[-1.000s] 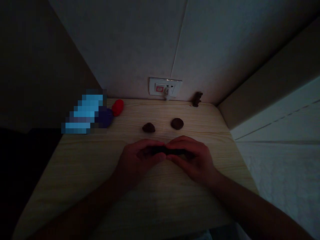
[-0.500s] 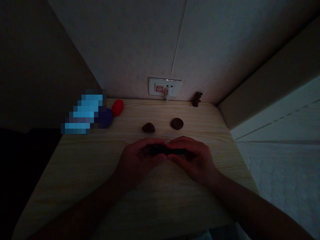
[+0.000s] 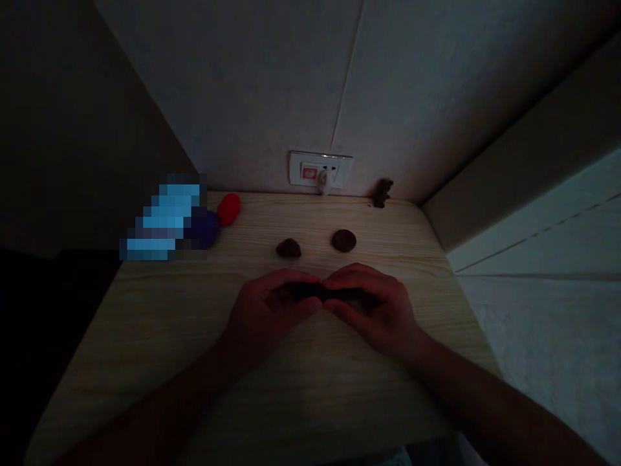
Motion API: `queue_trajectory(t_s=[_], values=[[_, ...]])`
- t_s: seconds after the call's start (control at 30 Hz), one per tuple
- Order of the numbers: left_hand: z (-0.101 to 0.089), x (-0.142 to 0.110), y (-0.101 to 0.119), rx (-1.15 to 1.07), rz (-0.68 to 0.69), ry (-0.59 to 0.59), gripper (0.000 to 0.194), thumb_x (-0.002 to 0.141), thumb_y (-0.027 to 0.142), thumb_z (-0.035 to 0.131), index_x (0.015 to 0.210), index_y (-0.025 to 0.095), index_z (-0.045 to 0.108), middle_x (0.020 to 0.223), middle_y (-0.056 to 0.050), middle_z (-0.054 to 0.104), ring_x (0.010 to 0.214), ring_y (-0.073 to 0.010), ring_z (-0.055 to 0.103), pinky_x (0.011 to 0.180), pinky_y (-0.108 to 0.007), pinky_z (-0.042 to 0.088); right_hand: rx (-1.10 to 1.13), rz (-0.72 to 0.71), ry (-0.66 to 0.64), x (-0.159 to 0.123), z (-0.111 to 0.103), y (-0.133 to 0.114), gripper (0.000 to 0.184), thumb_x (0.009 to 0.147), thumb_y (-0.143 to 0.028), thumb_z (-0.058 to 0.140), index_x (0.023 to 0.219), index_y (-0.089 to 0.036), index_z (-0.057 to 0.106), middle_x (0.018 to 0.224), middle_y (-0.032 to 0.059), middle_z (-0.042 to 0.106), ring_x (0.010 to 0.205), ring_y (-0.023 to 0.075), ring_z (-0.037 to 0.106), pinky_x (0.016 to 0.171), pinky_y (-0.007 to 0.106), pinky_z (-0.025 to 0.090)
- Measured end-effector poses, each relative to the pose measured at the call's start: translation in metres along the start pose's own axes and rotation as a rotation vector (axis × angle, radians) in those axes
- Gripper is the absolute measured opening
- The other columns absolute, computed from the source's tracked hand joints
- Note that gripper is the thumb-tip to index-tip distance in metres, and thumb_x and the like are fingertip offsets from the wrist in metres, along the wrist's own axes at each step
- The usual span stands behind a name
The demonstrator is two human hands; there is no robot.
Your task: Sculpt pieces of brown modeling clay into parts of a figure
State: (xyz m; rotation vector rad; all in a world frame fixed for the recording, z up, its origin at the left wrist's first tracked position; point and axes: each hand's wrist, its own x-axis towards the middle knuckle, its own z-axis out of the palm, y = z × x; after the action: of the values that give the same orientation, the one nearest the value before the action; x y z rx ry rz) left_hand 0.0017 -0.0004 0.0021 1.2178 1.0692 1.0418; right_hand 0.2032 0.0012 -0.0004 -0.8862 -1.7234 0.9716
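Note:
The scene is dim. My left hand [image 3: 264,314] and my right hand [image 3: 376,307] meet over the middle of a light wooden table [image 3: 301,388], fingers curled round a dark elongated lump [image 3: 323,292] that looks like clay. Each hand pinches one end of it, just above the tabletop. Beyond the hands lie two dark brown lumps, one on the left [image 3: 288,248] and a rounder one on the right [image 3: 344,240].
A red lump [image 3: 228,208] and a dark blue one [image 3: 204,228] lie at the back left beside a blurred blue patch [image 3: 162,223]. A wall socket with a plug [image 3: 320,169] sits at the back, a small dark figure [image 3: 383,192] to its right. A pale surface [image 3: 548,323] borders the table on the right.
Almost nothing has moved. The fingers shift slightly on the dark lump; both hands stay in the same place.

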Motion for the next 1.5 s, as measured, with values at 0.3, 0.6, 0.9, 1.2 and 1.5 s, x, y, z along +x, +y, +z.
queue_trajectory(t_s=[0.3,0.6,0.9,1.2,1.5], values=[[-0.0018,-0.0002,0.0018,0.059,0.038,0.024,0.018,0.071,0.016,0.084,0.087,0.023,0.08,0.087,-0.001,0.082,0.083,-0.0202,0.078,0.079,-0.03,0.065,-0.022,-0.006,-0.027,0.0005,0.0005,-0.0001,0.027,0.081,-0.018,0.082,0.107,-0.022,0.076,0.097,0.0062,0.076,0.088,0.0182,0.073,0.078,0.031,0.06],[-0.0005,0.0024,0.0003,-0.026,-0.002,0.016,0.018,0.07,0.015,0.083,0.085,0.021,0.079,0.085,-0.001,0.082,0.082,-0.0205,0.078,0.078,-0.03,0.065,-0.047,-0.04,-0.028,0.0001,-0.0004,-0.0007,0.03,0.08,-0.016,0.082,0.109,-0.023,0.075,0.1,0.0056,0.075,0.091,0.0182,0.072,0.081,0.032,0.06],[-0.0003,0.0017,0.0014,-0.062,-0.01,0.001,0.019,0.067,0.016,0.084,0.084,0.021,0.078,0.082,-0.002,0.081,0.078,-0.02,0.078,0.072,-0.029,0.064,-0.022,-0.011,-0.032,-0.0006,0.0003,-0.0026,0.027,0.082,-0.016,0.081,0.107,-0.022,0.076,0.099,0.0063,0.076,0.09,0.0182,0.074,0.079,0.031,0.06],[-0.0008,0.0031,0.0046,-0.097,-0.101,0.016,0.02,0.064,0.015,0.087,0.082,0.019,0.079,0.084,-0.003,0.082,0.082,-0.0223,0.079,0.079,-0.032,0.065,-0.056,-0.047,-0.018,0.0001,0.0001,-0.0025,0.033,0.078,-0.017,0.084,0.11,-0.022,0.075,0.101,0.0066,0.076,0.091,0.0183,0.073,0.082,0.032,0.06],[-0.0001,0.0019,0.0025,-0.063,-0.056,-0.019,0.022,0.068,0.018,0.083,0.089,0.019,0.076,0.088,-0.005,0.082,0.085,-0.0239,0.078,0.078,-0.035,0.065,-0.033,-0.008,-0.033,-0.0017,-0.0006,-0.003,0.025,0.084,-0.017,0.079,0.108,-0.024,0.076,0.102,0.0063,0.077,0.093,0.0197,0.074,0.082,0.034,0.062]])
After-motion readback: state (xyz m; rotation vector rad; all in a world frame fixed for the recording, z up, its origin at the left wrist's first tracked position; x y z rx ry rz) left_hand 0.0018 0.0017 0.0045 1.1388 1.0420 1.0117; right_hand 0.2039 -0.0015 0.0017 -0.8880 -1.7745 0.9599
